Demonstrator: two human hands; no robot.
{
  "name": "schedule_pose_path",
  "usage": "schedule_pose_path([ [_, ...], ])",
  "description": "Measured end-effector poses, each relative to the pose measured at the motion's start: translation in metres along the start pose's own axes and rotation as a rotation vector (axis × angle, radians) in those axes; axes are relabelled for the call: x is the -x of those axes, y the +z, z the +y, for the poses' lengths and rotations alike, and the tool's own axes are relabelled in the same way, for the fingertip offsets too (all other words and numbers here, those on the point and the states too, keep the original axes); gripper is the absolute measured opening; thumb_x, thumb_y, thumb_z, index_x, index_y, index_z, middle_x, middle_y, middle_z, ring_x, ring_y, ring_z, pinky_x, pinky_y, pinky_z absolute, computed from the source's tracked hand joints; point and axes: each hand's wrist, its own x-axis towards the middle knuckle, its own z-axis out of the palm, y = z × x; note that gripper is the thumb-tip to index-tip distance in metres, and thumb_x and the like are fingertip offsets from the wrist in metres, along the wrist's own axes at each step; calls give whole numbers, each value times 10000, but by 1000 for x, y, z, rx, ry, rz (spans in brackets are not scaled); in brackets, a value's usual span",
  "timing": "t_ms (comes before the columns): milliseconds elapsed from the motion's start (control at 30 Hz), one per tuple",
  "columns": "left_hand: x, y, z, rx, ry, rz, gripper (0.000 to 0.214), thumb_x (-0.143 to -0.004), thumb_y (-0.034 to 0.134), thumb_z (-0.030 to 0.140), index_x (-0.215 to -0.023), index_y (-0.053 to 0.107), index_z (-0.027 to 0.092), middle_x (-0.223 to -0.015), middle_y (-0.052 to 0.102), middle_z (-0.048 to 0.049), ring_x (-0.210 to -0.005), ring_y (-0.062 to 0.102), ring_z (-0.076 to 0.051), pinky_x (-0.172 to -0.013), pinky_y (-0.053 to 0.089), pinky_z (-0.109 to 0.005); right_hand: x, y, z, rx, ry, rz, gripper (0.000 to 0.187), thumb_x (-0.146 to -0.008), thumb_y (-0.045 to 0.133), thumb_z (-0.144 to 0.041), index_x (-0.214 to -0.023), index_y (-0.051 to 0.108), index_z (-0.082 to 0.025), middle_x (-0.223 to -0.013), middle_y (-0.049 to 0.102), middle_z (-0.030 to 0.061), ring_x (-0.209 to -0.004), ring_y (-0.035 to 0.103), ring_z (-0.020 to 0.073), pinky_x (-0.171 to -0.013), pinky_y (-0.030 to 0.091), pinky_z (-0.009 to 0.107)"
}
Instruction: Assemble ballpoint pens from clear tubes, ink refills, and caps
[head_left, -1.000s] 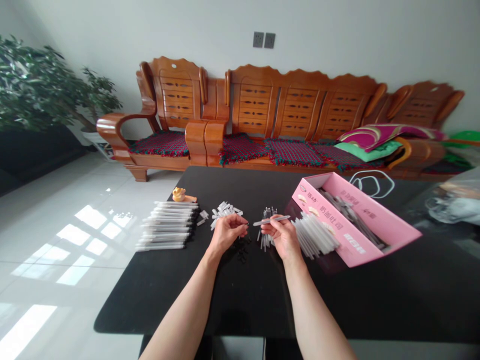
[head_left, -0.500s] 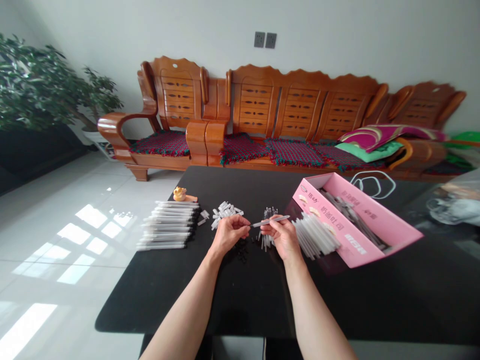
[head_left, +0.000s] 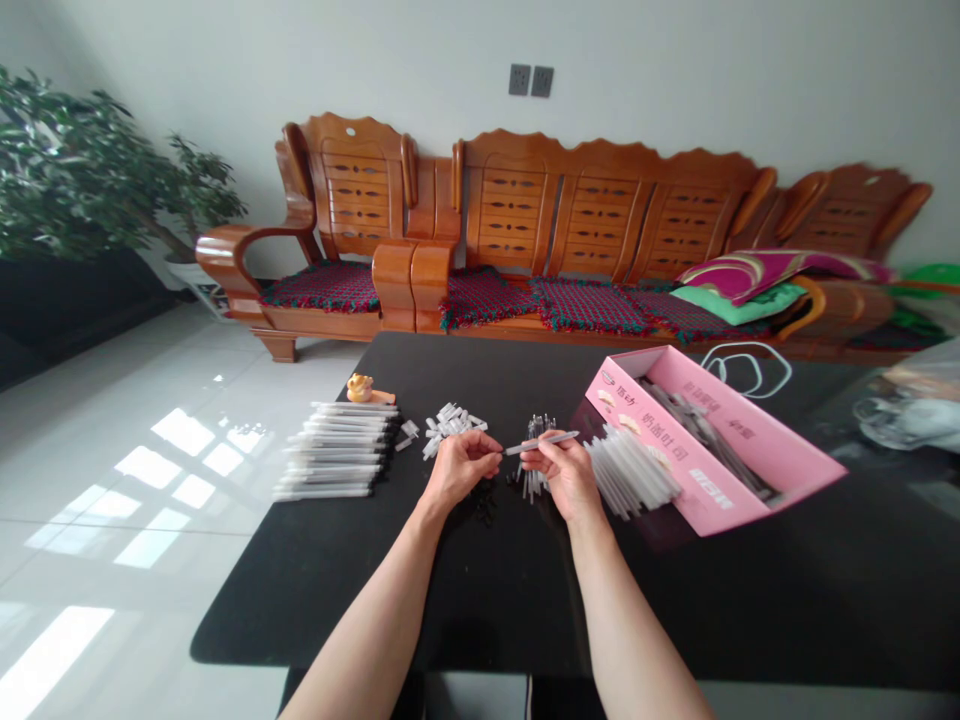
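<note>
My right hand [head_left: 568,472] pinches a slim translucent pen [head_left: 541,442] that points left. My left hand [head_left: 460,470] is curled just beyond the pen's left tip, and anything in its fingers is hidden. Below it lie small black pen parts [head_left: 484,506]. Upright dark refills [head_left: 535,470] stand behind my right hand, with loose translucent pen barrels [head_left: 630,475] to its right. Farther left are a heap of small white pieces [head_left: 450,430] and a neat row of white pens [head_left: 334,452].
All this is on a black table [head_left: 465,620]. A pink cardboard box [head_left: 712,470] holding dark pen parts lies open at right, and a small orange figurine [head_left: 360,388] stands at the back. A wooden sofa [head_left: 585,230] stands beyond the table.
My left fingertips have moved slightly right, closer to the pen's tip. My right hand and the pen have barely moved.
</note>
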Motion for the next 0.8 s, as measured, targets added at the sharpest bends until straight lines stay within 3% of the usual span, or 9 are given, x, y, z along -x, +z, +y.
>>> schedule_pose_path([
  [800, -1, 1, -1, 35, 10, -7, 246, -732, 735, 314, -855, 672, 110, -615, 670, -27, -509, 596, -105, -508, 474, -192, -1, -1, 2, -10, 4, -5, 233, -704, 812, -233, -845, 637, -172, -776, 771, 69, -640, 744, 210, -569, 623, 282],
])
